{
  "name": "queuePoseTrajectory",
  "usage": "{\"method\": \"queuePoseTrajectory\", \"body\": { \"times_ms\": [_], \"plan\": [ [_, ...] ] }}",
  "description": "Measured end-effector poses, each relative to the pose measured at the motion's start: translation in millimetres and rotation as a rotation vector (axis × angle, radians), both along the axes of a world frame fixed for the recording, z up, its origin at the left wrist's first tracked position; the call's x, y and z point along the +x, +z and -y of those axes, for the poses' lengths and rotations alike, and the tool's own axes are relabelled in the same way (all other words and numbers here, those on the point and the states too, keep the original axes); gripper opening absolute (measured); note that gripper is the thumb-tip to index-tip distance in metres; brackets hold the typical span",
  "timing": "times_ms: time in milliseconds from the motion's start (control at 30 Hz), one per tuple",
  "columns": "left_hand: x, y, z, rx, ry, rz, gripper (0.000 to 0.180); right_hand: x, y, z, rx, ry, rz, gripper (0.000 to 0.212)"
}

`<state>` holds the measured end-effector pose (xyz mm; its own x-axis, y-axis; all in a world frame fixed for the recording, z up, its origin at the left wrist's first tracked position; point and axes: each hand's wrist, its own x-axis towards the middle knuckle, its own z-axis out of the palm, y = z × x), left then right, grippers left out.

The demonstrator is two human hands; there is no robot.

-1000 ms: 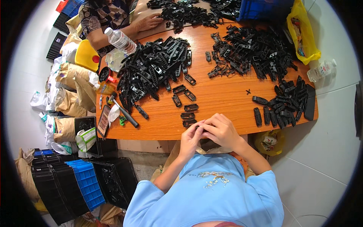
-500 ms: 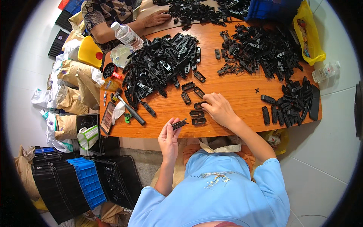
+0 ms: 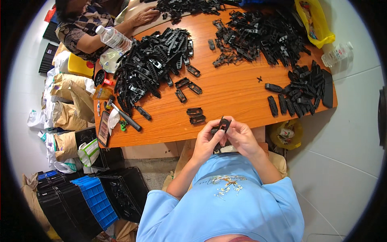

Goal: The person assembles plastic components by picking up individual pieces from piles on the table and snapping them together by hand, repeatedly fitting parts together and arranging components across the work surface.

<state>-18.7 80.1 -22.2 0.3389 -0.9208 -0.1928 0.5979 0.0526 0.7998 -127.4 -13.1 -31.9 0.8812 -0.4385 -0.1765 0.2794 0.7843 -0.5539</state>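
Observation:
Just beyond the table's near edge, my two hands meet in front of my shirt. My left hand [image 3: 207, 142] is closed on black plastic pieces [image 3: 222, 124], its thumb pressed against them. From the other side, my right hand [image 3: 244, 140] pinches the same pieces. One is a slotted frame standing upright; the fingers partly hide how they sit together. On the table, two slotted black plastic frames [image 3: 196, 115] lie side by side closest to my hands. A few more frames [image 3: 181, 95] lie farther off, beside a large heap of long black parts [image 3: 151, 60].
On the wooden table [image 3: 229, 90] are another black heap [image 3: 262, 36], a pile of finished-looking black pieces [image 3: 300, 90], a hammer [image 3: 125, 117], a phone [image 3: 103, 129] and a bottle [image 3: 113, 39]. Another person's hand [image 3: 143, 17] rests at the far left. Crates [image 3: 94, 197] stand at lower left.
My right hand has lifted one slotted frame off the table and come back to my left hand. Both now grip pieces together near my body. The view has shifted slightly.

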Motion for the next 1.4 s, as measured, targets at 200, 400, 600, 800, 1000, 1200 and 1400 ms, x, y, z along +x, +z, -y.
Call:
{"method": "queuePoseTrajectory", "body": {
  "times_ms": [200, 400, 600, 800, 1000, 1200, 1400],
  "plan": [
    [-21, -11, -3, 0.038, 0.094, 0.036, 0.019, -23, -7, -2, -0.65, -0.224, -0.228, 0.015],
    [-30, -9, -6, 0.076, 0.13, 0.402, 0.012, -50, 19, 13, -1.069, -0.297, -0.5, 0.03],
    [-35, -3, 3, 0.027, -0.15, 0.996, 0.022, -81, 20, 22, -1.452, -0.29, -0.441, 0.032],
    [-40, 0, 9, 0.069, -0.382, 1.106, 0.023, -98, 11, 17, -1.552, -0.289, -0.414, 0.026],
    [-43, -15, 3, 0.072, -0.47, 0.997, 0.025, -108, -30, -6, -1.092, -0.263, -0.361, 0.016],
    [-53, -22, 18, 0.215, -0.093, 0.19, 0.047, -114, -46, -18, 0.076, -0.43, -0.162, 0.01],
    [-66, -29, 31, 0.005, 0.125, 0.039, 0.042, -92, -37, -26, 0.285, -0.298, -0.098, 0.013]
  ]
}}
